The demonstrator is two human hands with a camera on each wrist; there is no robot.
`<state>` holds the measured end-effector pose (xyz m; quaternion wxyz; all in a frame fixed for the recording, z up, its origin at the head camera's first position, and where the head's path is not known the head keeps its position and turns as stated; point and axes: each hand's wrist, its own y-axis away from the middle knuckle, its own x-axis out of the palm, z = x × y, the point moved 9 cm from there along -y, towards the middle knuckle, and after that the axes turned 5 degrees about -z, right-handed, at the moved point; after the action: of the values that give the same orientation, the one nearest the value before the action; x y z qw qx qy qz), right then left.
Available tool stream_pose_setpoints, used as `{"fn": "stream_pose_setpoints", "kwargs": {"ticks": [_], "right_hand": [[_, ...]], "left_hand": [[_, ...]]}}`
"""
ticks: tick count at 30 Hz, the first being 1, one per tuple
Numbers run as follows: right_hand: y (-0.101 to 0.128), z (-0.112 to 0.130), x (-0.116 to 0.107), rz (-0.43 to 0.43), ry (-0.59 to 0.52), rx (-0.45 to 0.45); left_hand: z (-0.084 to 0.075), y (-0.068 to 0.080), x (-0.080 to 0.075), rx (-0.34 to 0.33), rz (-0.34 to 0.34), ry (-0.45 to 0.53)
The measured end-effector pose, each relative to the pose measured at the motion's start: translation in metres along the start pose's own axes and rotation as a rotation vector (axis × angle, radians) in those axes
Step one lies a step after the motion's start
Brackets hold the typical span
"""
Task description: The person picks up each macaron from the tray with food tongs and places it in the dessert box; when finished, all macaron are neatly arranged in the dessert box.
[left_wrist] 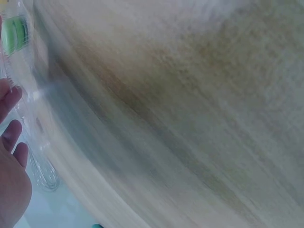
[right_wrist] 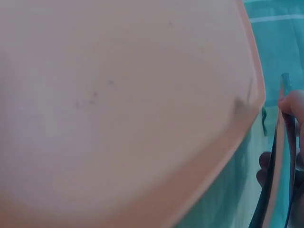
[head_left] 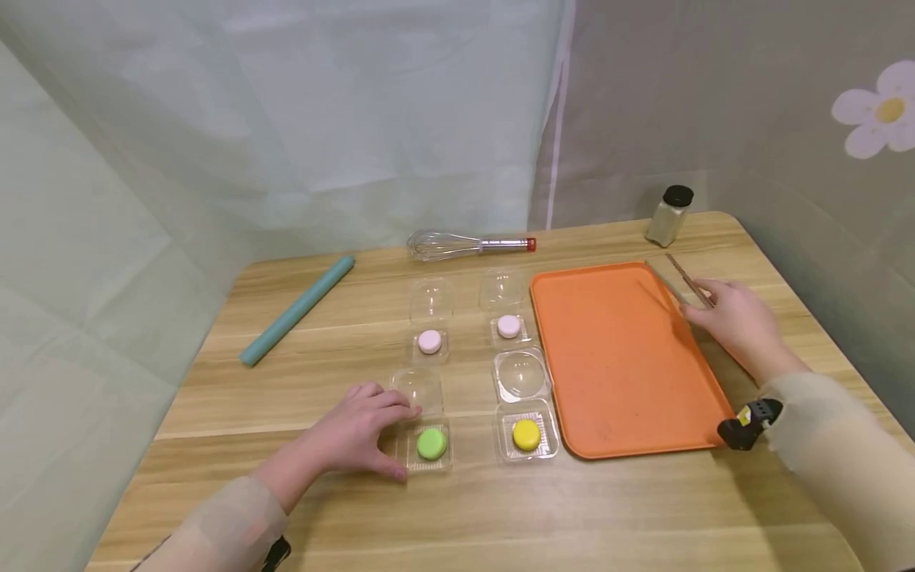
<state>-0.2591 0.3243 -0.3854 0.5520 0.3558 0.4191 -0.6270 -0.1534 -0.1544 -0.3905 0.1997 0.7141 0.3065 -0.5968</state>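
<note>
My left hand (head_left: 360, 433) reaches with spread fingers around the left side of a clear plastic box (head_left: 445, 469) with its lid up. Its thumb is at the box's near left corner and its index fingertip at the clear lid (head_left: 416, 385). Inside lies a green macaron (head_left: 432, 444), also seen in the left wrist view at the upper edge. Over the right rim of an orange tray (head_left: 615, 357), my right hand (head_left: 739, 322) holds long metal tongs (head_left: 688, 278). Their two arms stand apart, tips pointing away, with nothing between them.
Beside the tray sits another box with a yellow macaron (head_left: 526, 434). Behind are two boxes with pink macarons (head_left: 430, 342). A whisk (head_left: 468, 245) and a black-capped jar (head_left: 669, 216) stand along the back edge; a teal rolling pin (head_left: 296, 311) lies left.
</note>
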Motion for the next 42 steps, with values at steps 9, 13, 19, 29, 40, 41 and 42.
{"fn": "stream_pose_setpoints", "kwargs": {"ticks": [9,13,19,29,40,41,42], "right_hand": [[0.006,-0.017,0.009,0.060,0.060,0.077],[0.008,-0.022,0.011,0.078,0.050,0.107],[0.009,-0.029,0.013,0.088,0.047,0.130],[0.010,-0.039,0.018,0.097,0.065,0.169],[0.010,-0.043,0.011,0.104,0.020,0.195],[0.010,-0.042,0.010,0.102,0.019,0.196],[0.010,-0.042,0.009,0.102,0.018,0.197]], "left_hand": [[-0.001,-0.002,0.003,0.008,0.013,0.004],[0.000,-0.002,0.004,0.009,0.022,0.005],[0.000,-0.001,0.004,0.009,0.011,0.008],[0.001,0.000,0.006,-0.002,0.022,0.007],[0.004,0.004,0.004,-0.050,0.015,0.037],[0.005,0.004,0.004,-0.054,0.012,0.042],[0.005,0.004,0.003,-0.059,0.009,0.046]]}}
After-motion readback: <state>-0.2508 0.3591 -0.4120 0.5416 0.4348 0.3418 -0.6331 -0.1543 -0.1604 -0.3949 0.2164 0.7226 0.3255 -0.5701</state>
